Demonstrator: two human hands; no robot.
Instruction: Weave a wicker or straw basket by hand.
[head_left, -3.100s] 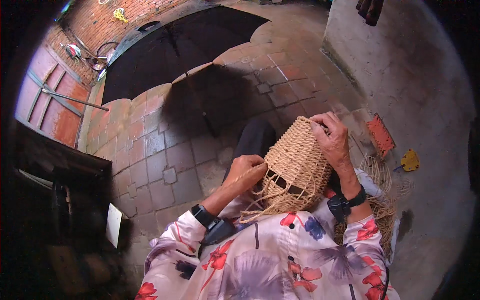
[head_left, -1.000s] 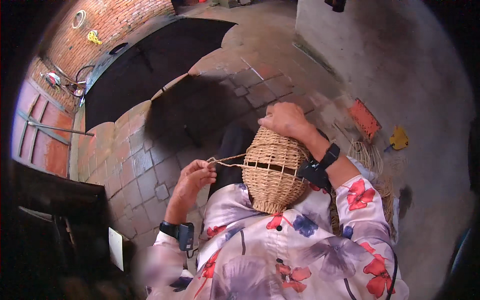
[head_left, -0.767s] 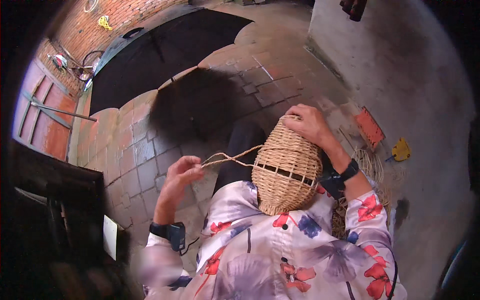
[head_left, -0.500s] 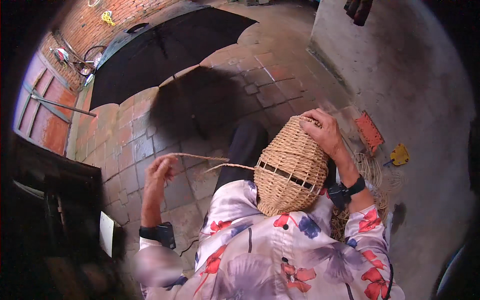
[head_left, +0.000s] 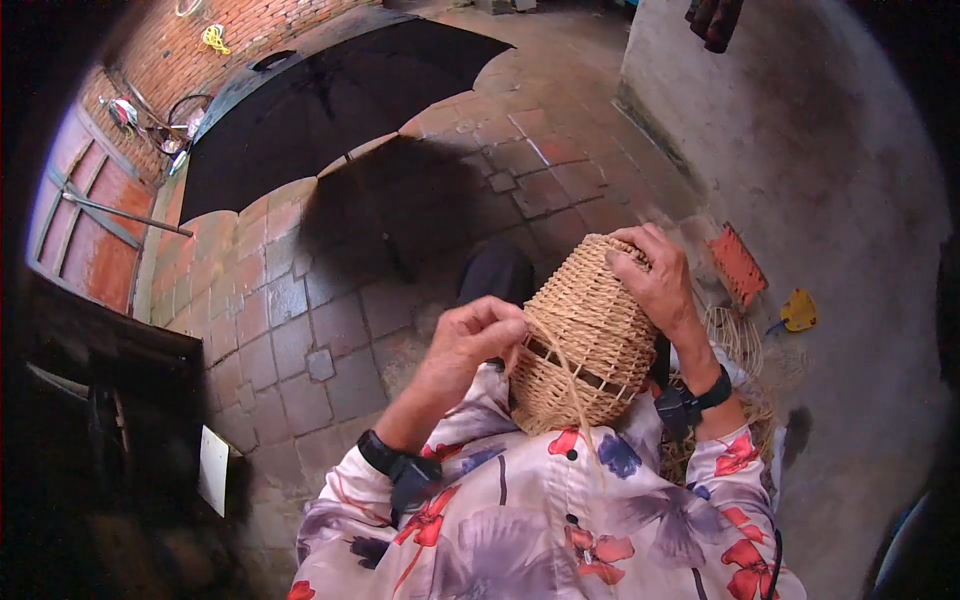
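Black and open, an umbrella (head_left: 330, 125) stands far left. Nearer, the left hand (head_left: 462, 348) pinches a tan cord (head_left: 572, 380) between its fingers, at the left side of a woven basket (head_left: 590, 305) just beyond the floral shirt (head_left: 515, 545). The right hand (head_left: 660, 280) curls its fingers over the basket's far-right edge. Farther right lie a red block (head_left: 737, 265) and a yellow piece (head_left: 800, 309).

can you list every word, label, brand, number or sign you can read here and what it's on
No readable text anywhere.
Woven basket: no lettering visible.
Shirt: flower print, no words seen.
White panel: no legible marks.
Yellow object and dark wrist device: too small or blurred to tell.
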